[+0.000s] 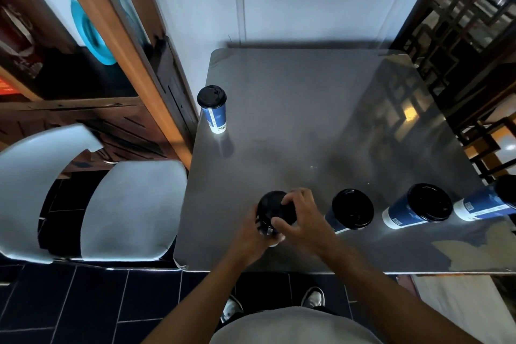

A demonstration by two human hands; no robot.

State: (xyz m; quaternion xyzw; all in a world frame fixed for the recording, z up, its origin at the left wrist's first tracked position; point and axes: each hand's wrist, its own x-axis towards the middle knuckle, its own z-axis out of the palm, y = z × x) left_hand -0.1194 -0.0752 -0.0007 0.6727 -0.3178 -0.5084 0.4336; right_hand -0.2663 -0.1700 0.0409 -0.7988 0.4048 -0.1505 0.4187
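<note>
Gripped round the wall by left hand (251,236), pinched at the top rim by right hand's (303,218) curled fingers: lidded blue paper cup (272,207), near edge of steel table (293,126). Likely light, thin-walled, crushable; best held mid-wall, gently. Far left, lone lidded cup (212,105).

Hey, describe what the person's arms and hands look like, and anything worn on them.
The left forearm and right forearm are bare, with no sleeves in view. The left hand and right hand wear no gloves; no watch, bracelet or ring shows. A plain grey top fills the bottom of the view.
</note>
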